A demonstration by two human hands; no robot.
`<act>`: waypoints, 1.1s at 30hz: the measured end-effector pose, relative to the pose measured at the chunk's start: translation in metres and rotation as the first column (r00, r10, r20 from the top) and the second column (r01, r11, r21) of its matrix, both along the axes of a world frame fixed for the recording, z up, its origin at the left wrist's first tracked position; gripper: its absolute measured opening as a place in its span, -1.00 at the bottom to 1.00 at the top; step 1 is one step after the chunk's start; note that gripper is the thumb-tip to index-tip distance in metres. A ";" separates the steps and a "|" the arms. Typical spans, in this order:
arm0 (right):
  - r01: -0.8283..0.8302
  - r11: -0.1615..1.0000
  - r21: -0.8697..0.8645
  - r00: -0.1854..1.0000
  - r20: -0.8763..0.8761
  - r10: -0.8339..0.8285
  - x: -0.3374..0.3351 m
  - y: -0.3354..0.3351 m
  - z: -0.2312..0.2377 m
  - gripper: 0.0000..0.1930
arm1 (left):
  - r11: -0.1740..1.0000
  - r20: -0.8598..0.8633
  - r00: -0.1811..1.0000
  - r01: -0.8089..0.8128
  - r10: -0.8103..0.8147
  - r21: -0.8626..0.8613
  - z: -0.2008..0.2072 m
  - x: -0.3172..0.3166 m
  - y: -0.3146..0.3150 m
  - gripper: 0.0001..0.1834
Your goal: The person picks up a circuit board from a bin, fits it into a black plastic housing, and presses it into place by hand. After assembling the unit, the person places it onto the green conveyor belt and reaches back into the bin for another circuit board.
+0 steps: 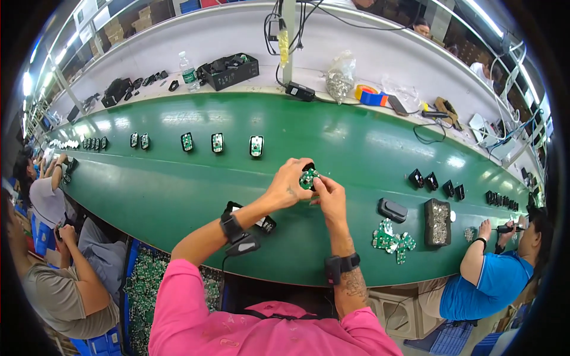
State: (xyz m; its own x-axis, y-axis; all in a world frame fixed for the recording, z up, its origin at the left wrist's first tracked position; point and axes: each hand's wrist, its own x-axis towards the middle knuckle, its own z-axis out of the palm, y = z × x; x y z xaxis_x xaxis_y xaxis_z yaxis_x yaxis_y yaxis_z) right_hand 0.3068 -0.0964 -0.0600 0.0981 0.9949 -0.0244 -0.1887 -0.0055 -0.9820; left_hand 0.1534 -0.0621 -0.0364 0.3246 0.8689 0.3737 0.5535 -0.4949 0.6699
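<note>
Over the middle of the green bench, my left hand (286,185) is wrapped round a small black plastic housing (308,165). A green circuit board (307,178) sits at the housing's open face; whether it is fully seated I cannot tell. My right hand (331,199) closes on the board's right side, thumb against it. Beneath my left forearm lies a black device (266,224), partly hidden by the arm. To the right of my right forearm is a loose pile of green circuit boards (387,238), beside a dark closed case (392,209).
A dark box of small metal parts (438,224) stands right. Housings with boards (256,146) line the bench's far left; black housings (431,180) stand far right. The back ledge (261,88) holds a bottle, bin and tape. Co-workers (490,277) sit both sides; a board-filled crate (145,285) is lower left.
</note>
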 end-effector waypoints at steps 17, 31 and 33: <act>0.205 0.837 0.508 0.778 0.435 -0.454 0.012 -0.134 0.065 -0.84 | 0.758 0.708 0.685 0.369 0.170 -0.538 0.042 0.004 -0.142 -0.38; -0.096 0.956 0.278 0.941 0.339 -0.004 0.020 -0.164 0.077 -0.92 | 0.904 0.486 0.873 0.185 0.029 -0.385 0.046 0.013 -0.172 -0.48; -0.093 0.957 0.275 0.929 0.369 -0.016 0.020 -0.167 0.079 -0.91 | 0.951 0.454 0.891 0.148 -0.010 -0.271 0.045 0.014 -0.174 -0.49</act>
State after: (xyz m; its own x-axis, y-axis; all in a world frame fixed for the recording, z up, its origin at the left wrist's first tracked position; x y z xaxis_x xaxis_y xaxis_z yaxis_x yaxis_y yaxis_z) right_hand 0.3264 -0.2630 0.0193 0.0073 0.9577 0.2878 0.1765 0.2820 -0.9430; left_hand 0.1670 -0.2356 0.0082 0.2577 0.9386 0.2295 0.1321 -0.2696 0.9539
